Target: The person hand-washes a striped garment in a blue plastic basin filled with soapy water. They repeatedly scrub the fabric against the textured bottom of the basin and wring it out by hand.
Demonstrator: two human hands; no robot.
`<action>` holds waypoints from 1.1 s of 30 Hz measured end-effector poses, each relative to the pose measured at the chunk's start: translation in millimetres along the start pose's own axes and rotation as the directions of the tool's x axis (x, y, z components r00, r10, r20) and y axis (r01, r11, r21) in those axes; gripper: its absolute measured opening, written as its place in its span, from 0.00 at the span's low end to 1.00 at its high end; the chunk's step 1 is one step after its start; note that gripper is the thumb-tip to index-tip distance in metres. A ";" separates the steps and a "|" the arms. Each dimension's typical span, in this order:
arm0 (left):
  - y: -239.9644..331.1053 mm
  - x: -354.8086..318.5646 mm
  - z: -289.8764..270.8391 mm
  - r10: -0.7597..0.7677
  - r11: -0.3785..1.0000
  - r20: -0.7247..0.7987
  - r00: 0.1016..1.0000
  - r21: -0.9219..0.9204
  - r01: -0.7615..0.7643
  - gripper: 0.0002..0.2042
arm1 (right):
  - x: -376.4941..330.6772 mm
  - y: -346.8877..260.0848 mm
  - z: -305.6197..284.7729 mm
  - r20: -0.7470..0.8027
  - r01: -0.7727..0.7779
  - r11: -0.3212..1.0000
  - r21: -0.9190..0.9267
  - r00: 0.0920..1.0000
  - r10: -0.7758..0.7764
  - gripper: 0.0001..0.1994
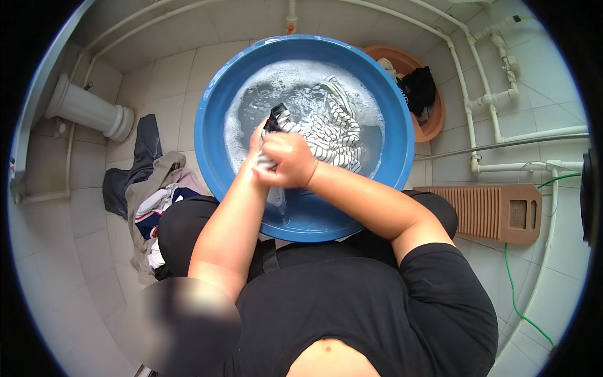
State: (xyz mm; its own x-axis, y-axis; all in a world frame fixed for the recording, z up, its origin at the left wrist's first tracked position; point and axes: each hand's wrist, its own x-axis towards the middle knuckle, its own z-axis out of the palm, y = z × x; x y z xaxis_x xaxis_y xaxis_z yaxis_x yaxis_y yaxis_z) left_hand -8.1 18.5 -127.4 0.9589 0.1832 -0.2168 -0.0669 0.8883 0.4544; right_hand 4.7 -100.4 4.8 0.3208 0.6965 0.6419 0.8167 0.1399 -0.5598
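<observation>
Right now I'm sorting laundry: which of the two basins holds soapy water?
The big blue basin under both hands; the smaller orange basin behind it holds only dark, dry-looking clothes.

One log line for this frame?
hands: both gripping striped cloth | where: over blue basin, soapy water | nearby: clothes pile, washboard

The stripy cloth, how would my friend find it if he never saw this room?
Look for the big blue basin of soapy water on the tiled floor. Both hands, the right hand and left hand, clutch the stripy cloth over it. It alone has black-and-white stripes and sits wet in suds, unlike the dry clothes pile beside it.
</observation>
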 end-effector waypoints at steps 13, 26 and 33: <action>2.0 -29.0 77.6 -0.147 0.982 -0.344 0.928 0.064 0.179 0.16 | -23.9 35.9 1.9 -0.075 -0.533 0.845 0.051 0.841 0.535 0.14; 42.5 -46.1 112.2 0.202 -0.614 -0.201 0.959 0.736 0.284 0.25 | -51.8 76.3 -105.8 0.461 -0.597 0.567 -0.568 0.340 0.820 0.22; 22.8 -46.2 105.0 0.032 -0.580 0.570 0.821 0.680 -0.449 0.25 | -35.0 9.8 -101.3 0.517 -0.197 0.966 -0.168 0.817 0.256 0.08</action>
State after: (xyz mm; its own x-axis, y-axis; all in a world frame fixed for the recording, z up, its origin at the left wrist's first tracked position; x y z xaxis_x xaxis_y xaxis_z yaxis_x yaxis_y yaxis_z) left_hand -25.0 -13.9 -16.3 0.9424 -0.0611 0.3289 -0.2044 -0.8835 0.4215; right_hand 50.0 -194.7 30.0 0.2235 0.9684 0.1105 0.8063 -0.1200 -0.5793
